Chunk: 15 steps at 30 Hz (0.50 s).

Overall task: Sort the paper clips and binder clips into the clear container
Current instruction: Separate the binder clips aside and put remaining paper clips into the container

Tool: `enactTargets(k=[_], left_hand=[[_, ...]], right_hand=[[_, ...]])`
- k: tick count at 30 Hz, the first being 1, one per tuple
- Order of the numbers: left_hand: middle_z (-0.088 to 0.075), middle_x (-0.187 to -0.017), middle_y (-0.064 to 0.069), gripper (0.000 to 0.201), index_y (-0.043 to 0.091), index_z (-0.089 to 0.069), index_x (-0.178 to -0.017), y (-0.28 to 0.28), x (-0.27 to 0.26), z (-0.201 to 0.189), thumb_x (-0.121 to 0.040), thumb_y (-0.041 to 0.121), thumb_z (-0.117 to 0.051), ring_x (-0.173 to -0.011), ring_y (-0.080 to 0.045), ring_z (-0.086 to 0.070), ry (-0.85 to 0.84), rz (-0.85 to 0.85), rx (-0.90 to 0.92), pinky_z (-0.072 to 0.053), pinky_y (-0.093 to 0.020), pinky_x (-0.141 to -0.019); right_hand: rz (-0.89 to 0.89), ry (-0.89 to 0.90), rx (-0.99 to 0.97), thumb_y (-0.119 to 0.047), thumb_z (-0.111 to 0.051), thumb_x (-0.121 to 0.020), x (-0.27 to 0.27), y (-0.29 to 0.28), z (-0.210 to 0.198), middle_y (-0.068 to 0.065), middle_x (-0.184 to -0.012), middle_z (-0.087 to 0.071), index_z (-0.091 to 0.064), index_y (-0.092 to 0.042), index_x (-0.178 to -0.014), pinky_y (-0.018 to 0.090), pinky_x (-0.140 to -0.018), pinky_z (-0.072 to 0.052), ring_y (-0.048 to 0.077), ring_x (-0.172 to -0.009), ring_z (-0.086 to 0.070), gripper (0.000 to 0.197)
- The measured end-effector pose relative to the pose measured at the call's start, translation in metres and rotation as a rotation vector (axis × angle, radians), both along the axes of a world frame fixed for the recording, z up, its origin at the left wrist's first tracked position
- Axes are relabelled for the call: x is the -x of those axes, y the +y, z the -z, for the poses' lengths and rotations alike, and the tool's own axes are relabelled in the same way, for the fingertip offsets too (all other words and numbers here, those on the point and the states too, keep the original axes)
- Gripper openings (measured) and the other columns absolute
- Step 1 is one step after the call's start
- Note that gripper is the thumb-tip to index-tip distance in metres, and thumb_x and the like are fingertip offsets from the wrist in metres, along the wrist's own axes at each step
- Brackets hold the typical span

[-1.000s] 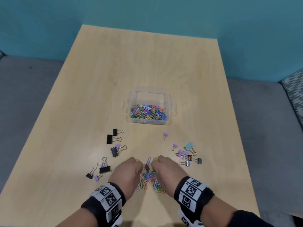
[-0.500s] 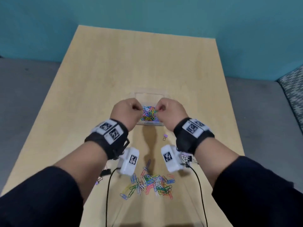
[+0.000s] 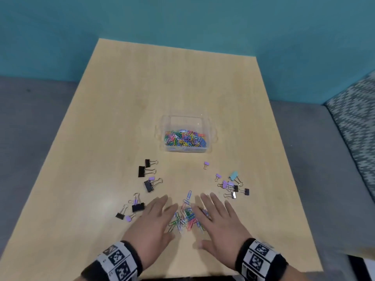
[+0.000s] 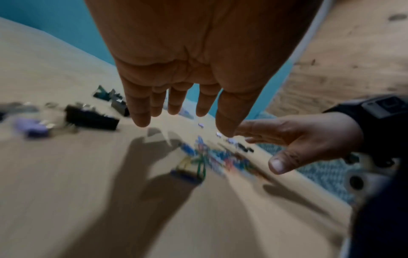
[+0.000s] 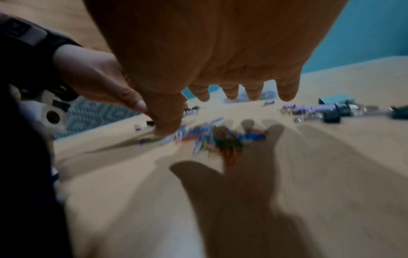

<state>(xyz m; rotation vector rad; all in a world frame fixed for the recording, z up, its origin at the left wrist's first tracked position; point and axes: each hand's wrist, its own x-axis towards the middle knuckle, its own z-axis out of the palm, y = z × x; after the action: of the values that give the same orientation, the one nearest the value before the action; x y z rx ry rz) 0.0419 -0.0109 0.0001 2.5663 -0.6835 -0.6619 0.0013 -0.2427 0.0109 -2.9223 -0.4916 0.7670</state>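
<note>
On the pale wooden bench (image 3: pixel 125 122), which fills most of my view, everything is laid out before a teal wall. Near its middle stands the clear container (image 3: pixel 186 118), its floor covered by a heap of coloured paper clips. Closer to me, my left hand (image 3: pixel 151 224) and right hand (image 3: pixel 220 222) hover palm down with fingers spread straight, each grip wide apart and holding nothing. Between them lies a loose pile of coloured paper clips (image 3: pixel 185 218), partly under my fingertips; the wrist views are too blurred to show whether I touch it. Left of my left hand are scattered black binder clips (image 3: pixel 149 186) with a few small purple ones. Right of my right hand lies a cluster of purple, black and teal binder clips (image 3: pixel 231 184). One small purple binder clip (image 3: pixel 206 164) sits alone just in front of the container.
</note>
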Motion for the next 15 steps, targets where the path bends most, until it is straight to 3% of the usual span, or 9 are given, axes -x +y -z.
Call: enactTargets(k=[2, 5, 7, 10, 13, 15], left_hand=[[-0.027, -0.152, -0.006, 0.079, 0.03, -0.028, -0.143, 0.003, 0.014, 0.013, -0.075, 0.038, -0.068, -0.139, -0.028, -0.026, -0.026, 0.031, -0.067, -0.037, -0.04, -0.106], [-0.039, -0.144, -0.009, 0.09, 0.025, -0.035, -0.139, -0.002, 0.019, 0.024, -0.06, 0.038, -0.077, -0.124, -0.032, -0.042, -0.092, -0.013, -0.124, -0.052, -0.044, -0.087], [-0.043, -0.14, -0.01, 0.094, 0.022, -0.039, -0.137, -0.011, 0.019, 0.027, -0.055, 0.036, -0.081, -0.115, -0.03, -0.043, -0.147, -0.036, -0.113, -0.054, -0.041, -0.081], [-0.046, -0.135, -0.01, 0.09, 0.02, -0.043, -0.135, -0.025, 0.017, 0.03, -0.056, 0.033, -0.083, -0.111, -0.028, -0.04, -0.199, -0.071, -0.082, -0.051, -0.04, -0.087], [-0.051, -0.126, -0.008, 0.078, 0.02, -0.051, -0.128, -0.037, 0.015, 0.032, -0.057, 0.028, -0.083, -0.105, -0.026, -0.04, -0.224, -0.085, -0.059, -0.05, -0.037, -0.087], [-0.053, -0.117, -0.007, 0.068, 0.02, -0.057, -0.121, -0.045, 0.014, 0.032, -0.058, 0.023, -0.083, -0.098, -0.025, -0.041, -0.248, -0.094, -0.056, -0.051, -0.035, -0.081]], right_hand=[[0.042, -0.008, 0.015, -0.063, -0.058, -0.074, 0.007, 0.003, 0.006, 0.011, -0.156, -0.021, -0.016, -0.027, -0.15, 0.055, -0.104, -0.035, 0.034, -0.142, -0.018, 0.094], [0.088, -0.022, -0.067, -0.041, -0.056, -0.086, 0.008, 0.008, 0.013, 0.008, -0.159, 0.001, 0.0, -0.03, -0.149, 0.053, -0.112, -0.021, 0.032, -0.145, 0.005, 0.085], [0.094, -0.02, -0.089, -0.03, -0.054, -0.091, 0.006, 0.009, 0.017, 0.007, -0.159, 0.008, 0.005, -0.029, -0.148, 0.051, -0.114, -0.014, 0.031, -0.144, 0.011, 0.082], [0.073, -0.026, -0.108, -0.015, -0.059, -0.084, 0.002, 0.01, 0.017, 0.014, -0.156, -0.015, -0.014, -0.02, -0.148, 0.052, -0.109, -0.029, 0.039, -0.143, -0.011, 0.079], [-0.005, -0.12, -0.119, -0.01, -0.036, -0.076, -0.003, 0.01, 0.015, 0.017, -0.137, -0.048, -0.046, -0.011, -0.132, 0.045, -0.089, -0.05, 0.041, -0.125, -0.046, 0.057], [-0.056, -0.169, -0.104, -0.014, -0.025, -0.074, -0.006, 0.008, 0.016, 0.014, -0.122, -0.057, -0.054, -0.009, -0.122, 0.041, -0.076, -0.054, 0.037, -0.11, -0.055, 0.056]])
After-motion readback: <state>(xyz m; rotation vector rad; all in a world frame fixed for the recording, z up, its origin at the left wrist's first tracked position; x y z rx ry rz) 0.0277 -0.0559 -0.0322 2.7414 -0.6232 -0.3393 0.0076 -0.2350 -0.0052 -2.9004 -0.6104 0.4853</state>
